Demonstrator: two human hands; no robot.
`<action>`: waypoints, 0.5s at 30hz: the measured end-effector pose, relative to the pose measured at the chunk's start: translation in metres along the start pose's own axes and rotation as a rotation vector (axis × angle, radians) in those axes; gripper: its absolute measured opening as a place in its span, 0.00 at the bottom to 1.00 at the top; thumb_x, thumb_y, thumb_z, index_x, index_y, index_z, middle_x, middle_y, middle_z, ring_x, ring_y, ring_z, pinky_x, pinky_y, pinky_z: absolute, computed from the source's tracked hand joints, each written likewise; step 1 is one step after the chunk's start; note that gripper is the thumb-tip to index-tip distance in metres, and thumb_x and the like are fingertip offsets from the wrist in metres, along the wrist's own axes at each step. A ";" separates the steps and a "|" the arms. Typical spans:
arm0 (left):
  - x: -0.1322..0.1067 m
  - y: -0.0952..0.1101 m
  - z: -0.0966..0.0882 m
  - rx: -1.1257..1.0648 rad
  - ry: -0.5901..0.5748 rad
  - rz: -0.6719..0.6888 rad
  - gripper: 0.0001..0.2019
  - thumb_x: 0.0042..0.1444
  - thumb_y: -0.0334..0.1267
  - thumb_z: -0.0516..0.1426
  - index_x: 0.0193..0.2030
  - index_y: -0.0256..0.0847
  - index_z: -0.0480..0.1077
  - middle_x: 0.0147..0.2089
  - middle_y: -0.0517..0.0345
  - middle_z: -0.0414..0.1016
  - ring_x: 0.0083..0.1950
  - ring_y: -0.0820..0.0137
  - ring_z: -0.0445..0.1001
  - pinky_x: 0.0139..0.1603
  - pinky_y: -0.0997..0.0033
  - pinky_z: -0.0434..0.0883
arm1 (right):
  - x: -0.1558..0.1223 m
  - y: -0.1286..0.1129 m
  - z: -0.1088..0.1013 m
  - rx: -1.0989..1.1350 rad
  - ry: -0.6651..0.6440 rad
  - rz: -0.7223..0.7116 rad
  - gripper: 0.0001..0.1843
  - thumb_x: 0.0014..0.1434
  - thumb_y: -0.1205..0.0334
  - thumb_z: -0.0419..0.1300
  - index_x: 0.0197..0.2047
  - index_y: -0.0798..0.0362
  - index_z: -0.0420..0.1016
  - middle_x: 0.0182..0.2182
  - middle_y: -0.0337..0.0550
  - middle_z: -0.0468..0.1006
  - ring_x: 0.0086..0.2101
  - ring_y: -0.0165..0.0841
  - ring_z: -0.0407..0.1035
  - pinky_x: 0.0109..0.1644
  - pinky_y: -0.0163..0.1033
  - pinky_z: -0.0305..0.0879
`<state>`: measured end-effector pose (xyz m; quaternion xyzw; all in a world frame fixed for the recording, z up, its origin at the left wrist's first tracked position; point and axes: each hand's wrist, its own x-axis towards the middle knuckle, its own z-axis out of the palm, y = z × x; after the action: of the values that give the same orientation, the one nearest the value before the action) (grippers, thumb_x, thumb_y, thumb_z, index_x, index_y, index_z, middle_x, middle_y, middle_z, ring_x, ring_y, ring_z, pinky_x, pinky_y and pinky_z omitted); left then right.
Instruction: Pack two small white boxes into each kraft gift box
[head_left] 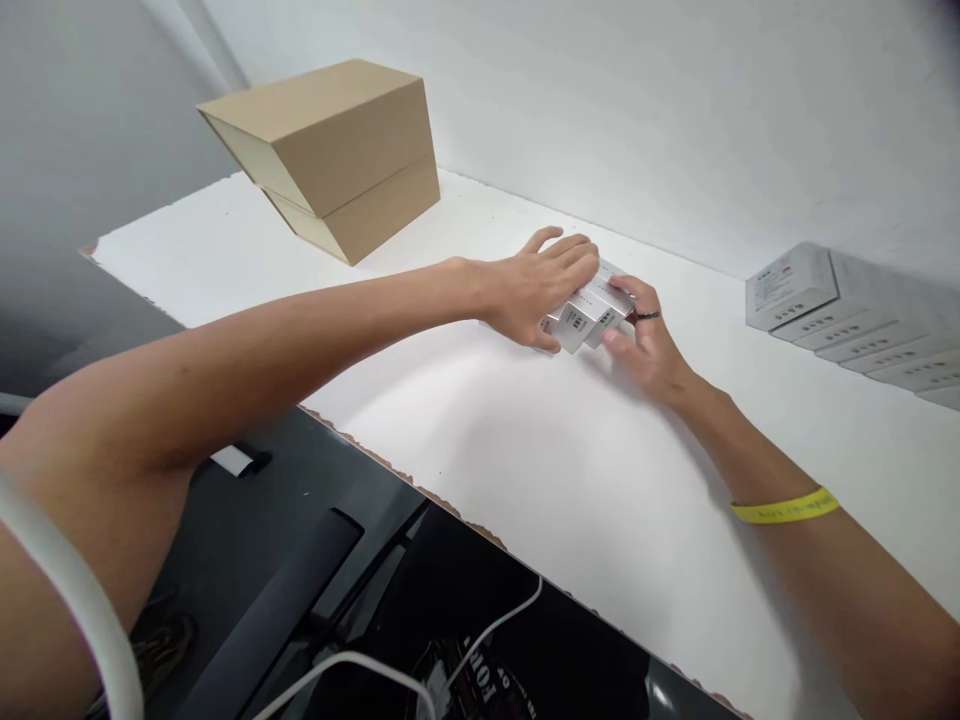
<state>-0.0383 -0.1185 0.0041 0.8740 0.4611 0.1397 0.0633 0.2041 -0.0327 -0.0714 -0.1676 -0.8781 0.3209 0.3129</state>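
Note:
Several small silver-white boxes (576, 326) sit side by side on the white table, with dark print on their near ends. My left hand (529, 290) lies palm down over their left part, fingers stretched and spread, the thumb at the near side. Part of the boxes is hidden beneath it. At the right end of the group, my right hand (649, 345) is closed on the boxes, with its thumb on the near side and fingers on the far side. It wears a dark ring, and there is a yellow wristband (786, 508) on that forearm.
A large tan box (367, 150) stands at the back left of the white table (465, 430). Along the wall at right is a row of similar small boxes (795, 285). The table's near edge is chipped. Below it are a dark chair (285, 610) and a white cable (337, 660).

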 end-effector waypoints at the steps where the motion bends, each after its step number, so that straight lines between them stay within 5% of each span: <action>1: 0.002 0.003 0.000 -0.007 0.002 0.006 0.46 0.45 0.64 0.68 0.64 0.40 0.60 0.69 0.35 0.61 0.75 0.31 0.55 0.77 0.30 0.42 | -0.003 0.000 0.003 0.004 -0.008 -0.013 0.45 0.61 0.30 0.62 0.72 0.35 0.46 0.66 0.47 0.59 0.64 0.46 0.62 0.68 0.64 0.64; 3: 0.006 0.009 -0.002 -0.004 0.016 0.010 0.47 0.43 0.68 0.68 0.62 0.41 0.62 0.69 0.35 0.61 0.73 0.31 0.58 0.76 0.28 0.45 | -0.006 -0.001 0.010 0.011 -0.018 -0.040 0.56 0.55 0.34 0.70 0.73 0.32 0.37 0.69 0.48 0.53 0.64 0.46 0.60 0.66 0.65 0.66; 6: 0.000 0.016 -0.017 0.003 0.038 -0.008 0.54 0.36 0.75 0.68 0.64 0.43 0.60 0.73 0.38 0.57 0.77 0.33 0.52 0.77 0.29 0.42 | -0.008 -0.001 0.015 0.039 -0.021 -0.047 0.61 0.51 0.40 0.76 0.72 0.32 0.37 0.70 0.50 0.50 0.67 0.48 0.56 0.68 0.66 0.64; 10: -0.045 0.003 -0.039 -0.076 0.028 -0.131 0.64 0.33 0.76 0.69 0.72 0.45 0.53 0.79 0.44 0.47 0.81 0.31 0.42 0.77 0.27 0.44 | -0.009 0.002 0.013 0.037 0.002 -0.014 0.64 0.47 0.39 0.77 0.72 0.34 0.37 0.70 0.51 0.47 0.68 0.51 0.54 0.71 0.68 0.60; 13: -0.086 -0.026 -0.031 -0.209 0.177 -0.211 0.66 0.33 0.75 0.70 0.76 0.61 0.46 0.83 0.59 0.39 0.81 0.34 0.38 0.78 0.27 0.49 | -0.009 0.004 0.013 0.000 0.015 0.014 0.69 0.43 0.37 0.78 0.73 0.35 0.35 0.71 0.51 0.44 0.70 0.53 0.50 0.73 0.71 0.55; 15: -0.099 -0.042 -0.010 -0.311 0.256 -0.283 0.71 0.33 0.74 0.71 0.78 0.62 0.36 0.83 0.56 0.35 0.80 0.32 0.39 0.77 0.25 0.52 | -0.007 0.003 0.015 0.020 0.012 0.028 0.72 0.41 0.36 0.79 0.74 0.34 0.33 0.72 0.51 0.41 0.72 0.53 0.47 0.75 0.70 0.52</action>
<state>-0.1276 -0.1762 -0.0146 0.7555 0.5563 0.3083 0.1570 0.1997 -0.0408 -0.0856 -0.1787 -0.8705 0.3328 0.3154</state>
